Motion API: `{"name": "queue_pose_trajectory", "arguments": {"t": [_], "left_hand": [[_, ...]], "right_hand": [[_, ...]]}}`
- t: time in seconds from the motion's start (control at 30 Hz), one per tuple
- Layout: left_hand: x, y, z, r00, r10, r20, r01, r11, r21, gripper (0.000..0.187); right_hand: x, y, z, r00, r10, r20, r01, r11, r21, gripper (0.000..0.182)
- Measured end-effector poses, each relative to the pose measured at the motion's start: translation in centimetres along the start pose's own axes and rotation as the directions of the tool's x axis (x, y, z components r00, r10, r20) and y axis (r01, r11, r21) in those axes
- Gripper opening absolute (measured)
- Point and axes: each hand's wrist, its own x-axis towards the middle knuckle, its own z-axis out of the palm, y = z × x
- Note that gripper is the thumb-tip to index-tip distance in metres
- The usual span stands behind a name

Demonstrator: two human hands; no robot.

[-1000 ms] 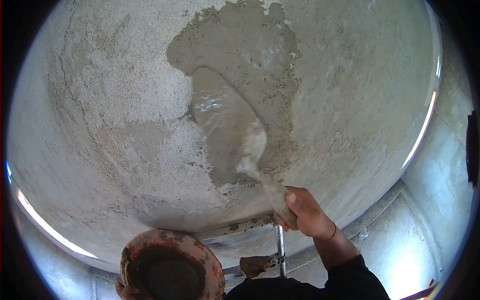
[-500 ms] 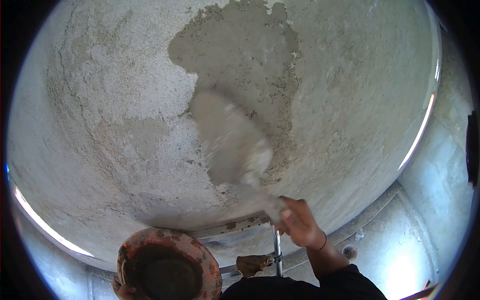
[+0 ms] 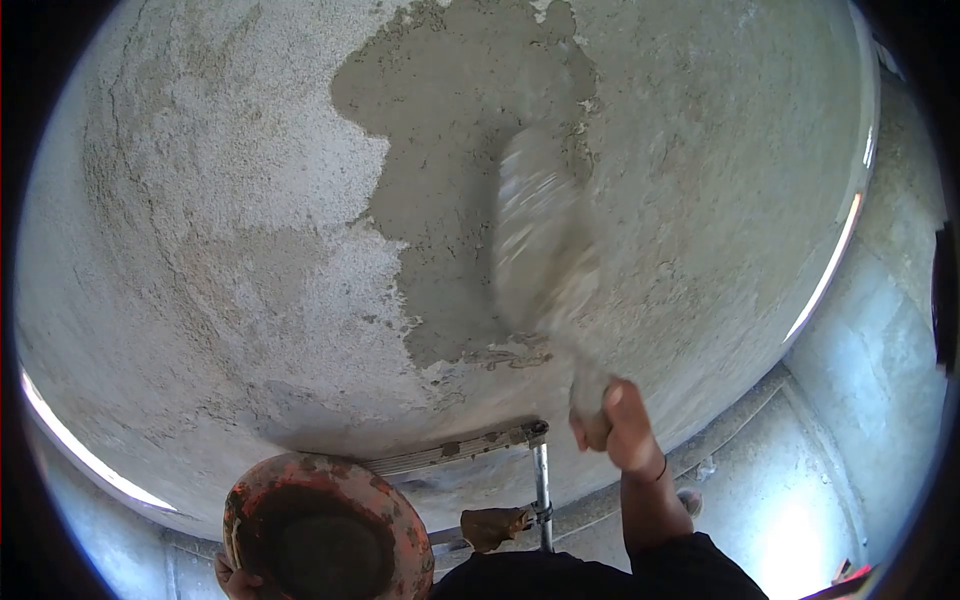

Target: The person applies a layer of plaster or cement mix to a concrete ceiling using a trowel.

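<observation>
A trowel (image 3: 545, 240), its blade blurred by motion, lies against or close to the wall over a patch of wet mortar (image 3: 440, 190). My right hand (image 3: 622, 425) is closed around its handle. At the lower left, my left hand (image 3: 236, 578) grips the rim of a worn reddish bowl (image 3: 405, 510), fingers partly hidden behind the edge. Grey mortar (image 3: 325, 555) sits inside that bowl. Left of the wet patch the wall is pale and rough; to the right it looks smoother and grey.
Below the wall runs a metal platform edge (image 3: 450, 450) joined to an upright metal pole (image 3: 543, 495). Something brown (image 3: 492, 528) is fixed beside the pole. The floor (image 3: 800, 480) shows far below on the right, with bright light on it.
My right hand has swung the trowel to the right across the wet patch, its blade now more upright. The bowl and my left hand have shifted slightly left in view.
</observation>
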Motion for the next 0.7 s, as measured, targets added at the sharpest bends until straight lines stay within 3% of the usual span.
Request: {"name": "queue_pose_trajectory", "arguments": {"t": [0.03, 0.2, 0.27, 0.33, 0.43, 0.47, 0.53, 0.57, 0.63, 0.7], "left_hand": [[0.1, -0.3, -0.4, 1.0, -0.027, 0.009, 0.028, 0.999, -0.029, 0.017], [-0.4, 0.5, 0.9, 0.999, -0.033, -0.022, 0.032, 0.998, -0.058, 0.017], [-0.6, 0.7, 1.0, 0.999, -0.044, -0.015, 0.043, 0.997, -0.064, 0.017], [-0.6, 0.4, 1.6, 0.999, -0.019, -0.039, 0.014, 0.992, -0.126, 0.016], [1.0, -2.0, -2.4, 1.0, -0.009, 0.014, 0.009, 1.0, 0.013, 0.019], [1.2, -1.9, -2.7, 1.0, -0.014, 0.013, 0.014, 1.0, 0.017, 0.019], [1.2, -1.7, -2.9, 0.99, -0.08, 0.119, 0.086, 0.995, -0.048, 0.024], [0.8, -1.3, -1.8, 0.989, -0.088, 0.12, 0.094, 0.995, -0.045, 0.024], [-0.4, -0.3, 1.1, 0.995, -0.087, 0.054, 0.099, 0.956, -0.276, 0.04], [0.1, -0.8, 0.6, 0.994, -0.065, 0.083, 0.086, 0.957, -0.276, 0.039]], "right_hand": [[0.7, 0.1, -0.3, 0.998, -0.001, -0.065, 0.003, 0.999, 0.041, 0.067], [0.7, 1.7, 0.5, 0.993, 0.117, -0.03, -0.114, 0.989, 0.091, 0.063], [-0.4, 1.6, 1.4, 0.916, 0.3, 0.268, -0.309, 0.951, -0.007, 0.058], [-1.2, 1.1, 2.2, 0.919, 0.264, 0.293, -0.288, 0.957, 0.039, 0.054], [-1.9, 0.2, 1.4, 0.993, 0.108, 0.04, -0.11, 0.993, 0.037, 0.057], [-1.7, 0.0, 1.0, 0.993, 0.115, 0.04, -0.116, 0.993, 0.037, 0.057], [-0.6, -1.0, 0.2, 0.996, -0.037, -0.085, 0.044, 0.995, 0.09, 0.059], [-0.2, -1.4, 0.5, 0.989, 0.049, -0.136, -0.034, 0.993, 0.113, 0.06], [-0.1, -0.3, 0.4, 0.988, 0.099, -0.122, -0.092, 0.994, 0.059, 0.06], [-0.5, 0.4, 0.5, 0.984, 0.145, -0.107, -0.145, 0.989, 0.007, 0.059]]}}
